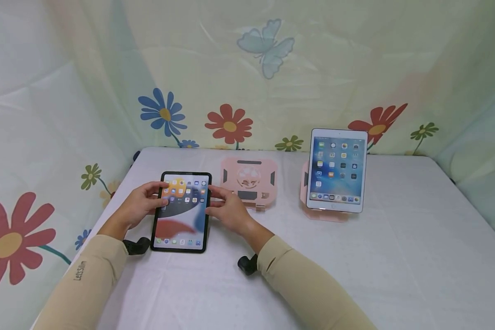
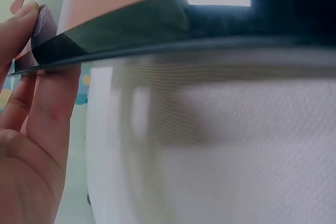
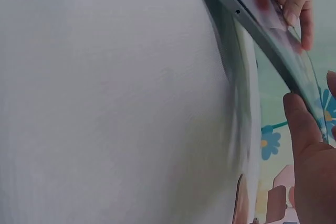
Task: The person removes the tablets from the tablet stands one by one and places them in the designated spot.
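Over the white tabletop [image 1: 354, 266], a black-bezelled tablet [image 1: 181, 220] is gripped at its side edges by the left hand [image 1: 139, 205] and right hand [image 1: 232, 211], with a pink stand [image 1: 249, 187] beyond and a white-framed tablet [image 1: 337, 170] propped on another pink stand [image 1: 325, 215].

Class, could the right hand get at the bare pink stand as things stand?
Probably yes, once it lets go: the right hand grips the black-edged tablet, but the bare pink stand sits close by, with nothing visible between.
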`<state>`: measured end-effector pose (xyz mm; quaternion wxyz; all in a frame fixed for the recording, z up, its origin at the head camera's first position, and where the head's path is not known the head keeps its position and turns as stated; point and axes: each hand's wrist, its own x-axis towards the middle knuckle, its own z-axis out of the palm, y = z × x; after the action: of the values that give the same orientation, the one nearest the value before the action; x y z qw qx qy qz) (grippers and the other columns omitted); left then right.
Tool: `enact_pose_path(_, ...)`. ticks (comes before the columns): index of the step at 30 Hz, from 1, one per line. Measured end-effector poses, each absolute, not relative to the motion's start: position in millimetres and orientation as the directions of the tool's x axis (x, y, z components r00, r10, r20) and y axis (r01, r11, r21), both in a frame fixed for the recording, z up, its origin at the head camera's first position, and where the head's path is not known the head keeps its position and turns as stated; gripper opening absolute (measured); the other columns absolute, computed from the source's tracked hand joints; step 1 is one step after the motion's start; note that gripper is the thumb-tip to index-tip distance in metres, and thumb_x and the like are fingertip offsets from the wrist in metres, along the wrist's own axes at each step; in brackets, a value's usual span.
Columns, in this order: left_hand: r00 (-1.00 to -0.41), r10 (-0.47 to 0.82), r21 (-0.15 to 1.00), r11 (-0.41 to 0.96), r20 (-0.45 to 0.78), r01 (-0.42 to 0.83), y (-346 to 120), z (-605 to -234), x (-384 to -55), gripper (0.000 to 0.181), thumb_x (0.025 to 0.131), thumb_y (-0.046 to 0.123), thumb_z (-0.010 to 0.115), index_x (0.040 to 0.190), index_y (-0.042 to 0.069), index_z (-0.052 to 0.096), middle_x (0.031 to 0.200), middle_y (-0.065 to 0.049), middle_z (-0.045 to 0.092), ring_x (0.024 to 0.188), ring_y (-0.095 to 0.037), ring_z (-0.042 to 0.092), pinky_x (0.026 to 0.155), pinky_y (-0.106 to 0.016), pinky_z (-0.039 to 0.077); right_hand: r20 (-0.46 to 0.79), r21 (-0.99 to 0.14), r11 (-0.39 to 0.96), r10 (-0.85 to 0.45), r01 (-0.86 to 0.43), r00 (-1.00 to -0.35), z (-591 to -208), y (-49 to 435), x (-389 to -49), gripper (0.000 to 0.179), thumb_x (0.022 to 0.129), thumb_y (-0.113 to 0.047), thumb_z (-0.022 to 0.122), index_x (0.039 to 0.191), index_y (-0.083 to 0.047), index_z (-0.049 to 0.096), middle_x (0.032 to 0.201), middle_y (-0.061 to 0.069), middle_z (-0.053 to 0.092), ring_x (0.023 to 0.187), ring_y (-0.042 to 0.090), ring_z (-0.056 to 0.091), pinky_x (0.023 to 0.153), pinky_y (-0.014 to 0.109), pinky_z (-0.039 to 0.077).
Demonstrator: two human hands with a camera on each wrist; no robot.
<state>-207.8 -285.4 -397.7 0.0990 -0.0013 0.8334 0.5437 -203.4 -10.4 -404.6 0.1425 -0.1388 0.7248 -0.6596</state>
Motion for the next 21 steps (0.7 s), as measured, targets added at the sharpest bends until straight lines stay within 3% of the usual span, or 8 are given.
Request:
enact_pose_path(10, -0.980, 0.110, 0.908, 0.405, -0.164, -0.106, -285.5, -400.7, -210.2, 0.060, 0.096, 0.006, 0.066, 0.148, 0.001, 0.036, 0.144, -0.027, 0.042, 0.119, -0.038, 0.050, 0.085, -0.030, 0.055, -0.024, -0.997, 0.074, -0.410, -0.007, -0.912, -403.4, -10.8, -200.4, 0.065, 0.090, 0.004, 0.068, 0.150, -0.002, 0.043, 0.148, 0.016, 0.048, 0.126, 0.029, 0.057, 0.096, 0.034, 0.051)
enact_pose_path(17, -0.970, 0.139, 0.908, 0.399, -0.198, -0.128, -288.7, -401.4, -209.4, 0.069, 0.098, 0.011, 0.065, 0.156, 0.008, 0.029, 0.160, -0.023, 0.025, 0.131, -0.042, 0.044, 0.103, -0.052, 0.045, -0.030, -0.998, 0.066, -0.436, 0.001, -0.899, -406.6, -12.1, -199.1, 0.068, 0.088, 0.003, 0.071, 0.149, 0.000, 0.042, 0.154, 0.017, 0.041, 0.134, 0.030, 0.049, 0.100, 0.034, 0.047)
enact_pose_path(21, -0.969, 0.155, 0.920, 0.371, -0.192, -0.123, -288.1, -401.6, -208.4, 0.072, 0.098, 0.012, 0.065, 0.158, 0.008, 0.026, 0.162, -0.022, 0.019, 0.137, -0.044, 0.039, 0.107, -0.056, 0.039, -0.039, -0.997, 0.071, -0.449, 0.008, -0.893, -408.0, -12.7, -198.0, 0.070, 0.088, 0.001, 0.072, 0.150, 0.000, 0.041, 0.156, 0.017, 0.038, 0.137, 0.030, 0.044, 0.104, 0.035, 0.043)
